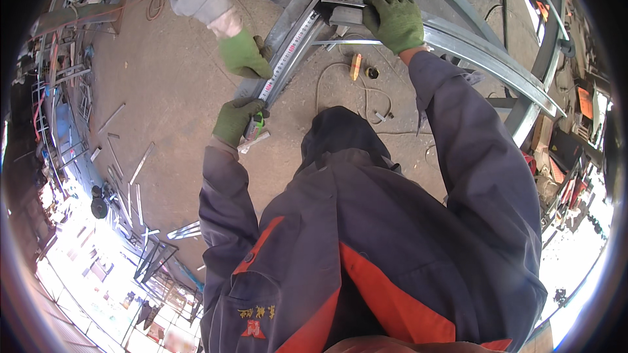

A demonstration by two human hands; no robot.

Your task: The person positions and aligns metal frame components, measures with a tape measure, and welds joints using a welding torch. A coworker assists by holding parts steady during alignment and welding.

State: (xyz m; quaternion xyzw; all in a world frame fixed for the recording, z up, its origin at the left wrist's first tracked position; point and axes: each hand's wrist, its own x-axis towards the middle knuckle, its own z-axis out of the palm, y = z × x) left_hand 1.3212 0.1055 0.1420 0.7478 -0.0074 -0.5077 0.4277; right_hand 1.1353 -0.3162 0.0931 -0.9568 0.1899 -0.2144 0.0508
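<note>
On the beam: my left hand [237, 119], green-gloved, is closed on the small tape-measure case [254, 125], pinning it at the lower end of the curved grey steel beam [458, 42].
Tape: the white measuring blade [288, 55] lies flat along the beam so it follows the curve.
Right hand [394, 19]: clamped over a grey metal bracket piece [345, 14], holding it against the beam.
Helper: another person's green-gloved hand [243, 55] rests beside the tape.
Room: open dirt floor [170, 78] to my left; steel frames crowd the right.
</note>
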